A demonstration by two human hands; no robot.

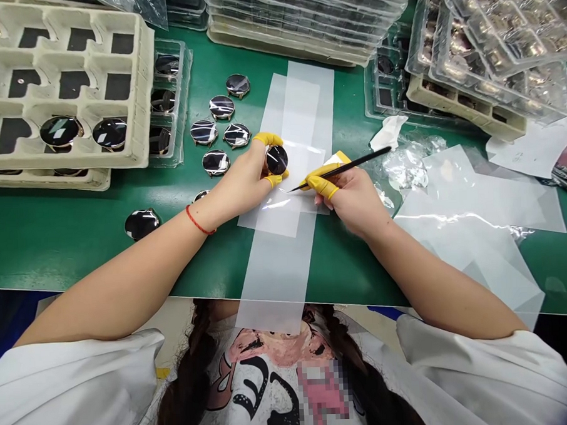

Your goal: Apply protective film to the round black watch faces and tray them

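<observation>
Left hand [240,186] grasps round black-faced watch body [277,160] by its rim, steadying it; right hand [346,197] grips slim black pointed tool [351,167] just beside it.

On the green tabletop [78,246] lie translucent white film strips [276,269], a cream pulp tray [140,100] and glossy black, gold-rimmed watch faces [215,163]; yellow finger cots [267,138] and a red wrist cord [199,220] sit above it.

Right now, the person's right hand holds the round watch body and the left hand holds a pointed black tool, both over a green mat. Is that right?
No, the hands are swapped. The head view shows the left hand holding the watch body and the right hand holding the pointed black tool, both over the green mat.
</observation>
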